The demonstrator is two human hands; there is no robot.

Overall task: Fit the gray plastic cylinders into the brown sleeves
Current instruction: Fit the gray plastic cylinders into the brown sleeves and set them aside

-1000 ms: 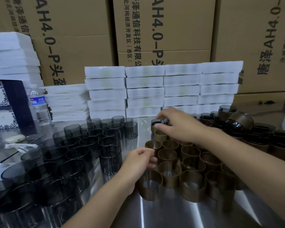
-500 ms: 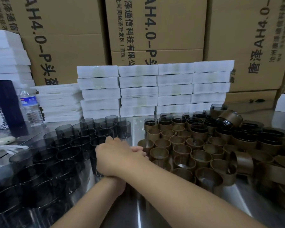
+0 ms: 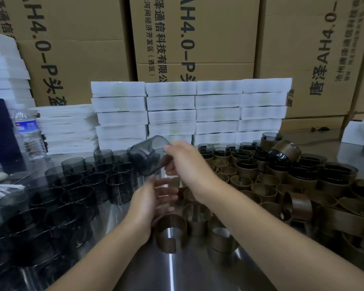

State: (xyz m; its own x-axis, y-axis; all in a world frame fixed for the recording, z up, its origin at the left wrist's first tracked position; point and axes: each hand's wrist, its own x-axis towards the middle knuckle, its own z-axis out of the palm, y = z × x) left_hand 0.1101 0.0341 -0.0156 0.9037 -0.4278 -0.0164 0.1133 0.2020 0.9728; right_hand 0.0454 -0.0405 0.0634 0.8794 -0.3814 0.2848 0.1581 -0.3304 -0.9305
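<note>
My right hand (image 3: 187, 164) grips a gray plastic cylinder (image 3: 148, 156), lifted and tilted above the table with its open end facing up and back. Just below it, my left hand (image 3: 153, 198) is blurred by motion. Its fingers curl around a brown sleeve (image 3: 175, 182), which is mostly hidden between the two hands. Several upright gray cylinders (image 3: 118, 185) stand to the left. Empty brown sleeves (image 3: 170, 229) cover the middle and right of the table.
Sleeved cylinders (image 3: 246, 164) are grouped at the back right, and one (image 3: 284, 152) lies tilted on top. Behind them are stacks of white foam trays (image 3: 193, 114) and cardboard boxes (image 3: 193, 38). A water bottle (image 3: 28, 133) stands at the left. The steel table (image 3: 170, 274) shows in front.
My right hand went from the far sleeves to the gray cylinders at the left and has lifted one. My left hand has moved up beneath it.
</note>
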